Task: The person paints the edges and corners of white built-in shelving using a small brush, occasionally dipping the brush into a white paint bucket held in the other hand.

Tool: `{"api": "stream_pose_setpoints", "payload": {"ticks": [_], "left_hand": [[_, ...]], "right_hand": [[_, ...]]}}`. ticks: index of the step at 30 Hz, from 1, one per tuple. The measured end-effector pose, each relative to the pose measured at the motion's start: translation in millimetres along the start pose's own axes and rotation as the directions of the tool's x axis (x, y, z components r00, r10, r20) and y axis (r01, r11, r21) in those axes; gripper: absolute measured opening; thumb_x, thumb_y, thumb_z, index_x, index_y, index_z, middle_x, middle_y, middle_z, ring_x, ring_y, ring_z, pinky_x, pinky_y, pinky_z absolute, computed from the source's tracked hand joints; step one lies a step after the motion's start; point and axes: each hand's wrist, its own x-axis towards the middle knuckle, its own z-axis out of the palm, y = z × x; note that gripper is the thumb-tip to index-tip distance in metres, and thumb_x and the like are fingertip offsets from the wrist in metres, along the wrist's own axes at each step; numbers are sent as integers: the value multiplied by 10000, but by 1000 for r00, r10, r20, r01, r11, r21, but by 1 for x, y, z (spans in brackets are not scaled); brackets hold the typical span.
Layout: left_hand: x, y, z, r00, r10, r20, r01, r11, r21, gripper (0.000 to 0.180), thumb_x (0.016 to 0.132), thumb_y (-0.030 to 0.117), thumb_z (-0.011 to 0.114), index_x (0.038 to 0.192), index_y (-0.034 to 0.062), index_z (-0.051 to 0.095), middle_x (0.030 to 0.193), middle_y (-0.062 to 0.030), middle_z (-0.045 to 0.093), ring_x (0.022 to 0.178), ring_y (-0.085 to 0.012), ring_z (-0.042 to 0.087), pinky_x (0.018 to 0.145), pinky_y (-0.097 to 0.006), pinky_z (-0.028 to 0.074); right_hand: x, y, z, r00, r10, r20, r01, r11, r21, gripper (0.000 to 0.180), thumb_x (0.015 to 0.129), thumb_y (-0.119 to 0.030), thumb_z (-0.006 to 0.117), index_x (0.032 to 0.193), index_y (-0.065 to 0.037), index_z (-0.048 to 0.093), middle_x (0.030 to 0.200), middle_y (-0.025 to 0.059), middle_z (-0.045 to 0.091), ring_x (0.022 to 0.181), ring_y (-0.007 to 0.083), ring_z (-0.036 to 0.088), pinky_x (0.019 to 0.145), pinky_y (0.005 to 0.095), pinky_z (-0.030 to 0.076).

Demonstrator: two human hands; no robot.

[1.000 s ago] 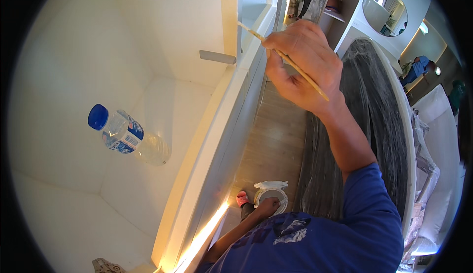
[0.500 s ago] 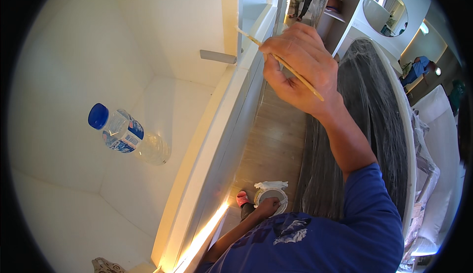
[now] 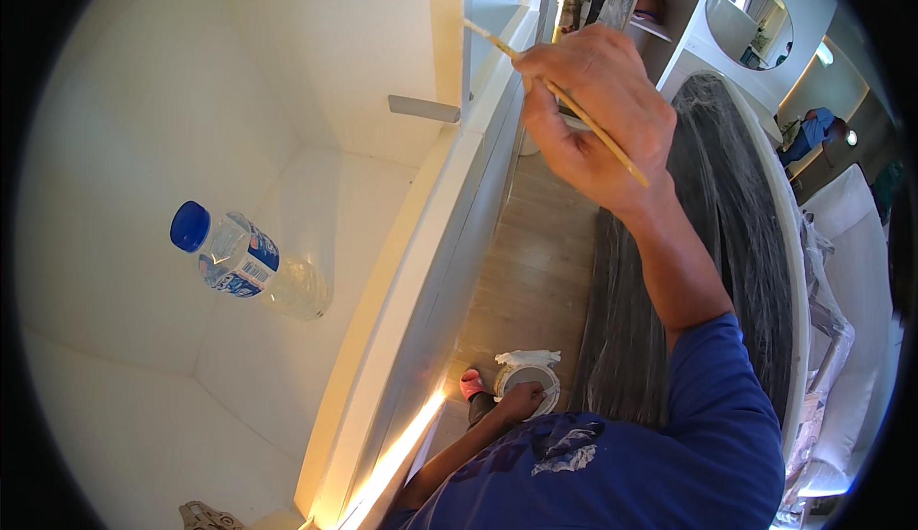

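My right hand (image 3: 607, 119) is raised beside the white frame edge, closed in a pinch around a thin paintbrush (image 3: 499, 45). The brush's pale tip points up and left, close to the upright edge of the cabinet panel. Low down, my left hand (image 3: 521, 402) is closed at the rim of a round white bucket (image 3: 553, 396), its fingers partly hidden. Grey material fills the bucket, and a whitish crumpled piece lies across its far rim. A clear plastic bottle (image 3: 253, 262) with a blue cap stands inside the white cabinet to my left.
A grey flat bracket (image 3: 424, 108) juts from the cabinet panel. The white frame ledge (image 3: 402, 281) runs between cabinet and wooden floor (image 3: 535, 243). On my right is a dark surface (image 3: 708, 243) under plastic film. Other people (image 3: 813, 133) stand farther off.
My right hand has shifted slightly up and right with the paintbrush, whose tip has risen. My left hand stays at the bucket. A distant person near the top has moved a little.
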Motion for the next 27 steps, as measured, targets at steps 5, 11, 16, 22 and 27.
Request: {"api": "stream_pose_setpoints", "payload": {"ticks": [5,11,16,22,27], "left_hand": [[-1,-1,2,1000,-12,-21,12,1000,-17,295,958,276,611,1025,3,703,990,-267,702,967,-451,675,863,-517,519],[-1,1,-1,1000,14,-11,-14,1000,10,289,958,272,608,1017,4,700,984,-265,701,963,-446,676,857,-519,519],[0,2,-2,1000,-5,5,5,1000,3,294,958,274,607,1023,2,698,984,-268,699,966,-450,674,858,-518,517],[-1,4,-3,1000,-4,-6,4,1000,6,296,977,266,611,1028,-13,695,933,-255,700,925,-407,686,828,-479,511],[-1,11,-5,1000,-6,3,6,1000,2,295,958,269,607,1025,0,705,981,-273,698,958,-456,674,857,-513,519]], "right_hand": [[-9,-7,1,996,60,68,-61,998,12,239,719,90,701,925,-29,682,756,46,666,660,214,612,726,350,493],[-12,-10,1,996,68,65,-69,997,22,243,716,91,696,928,-27,678,755,49,663,657,217,608,728,353,493],[-5,-2,3,999,32,15,-33,999,35,246,715,94,702,931,-23,682,766,49,670,661,219,619,736,354,506],[-3,-1,4,1000,-12,-11,12,1000,-6,249,714,96,708,935,-14,681,771,52,671,666,217,622,734,357,506],[-17,-8,6,996,59,61,-60,998,14,236,712,97,701,917,-17,674,751,54,655,669,223,616,734,357,495]]}}
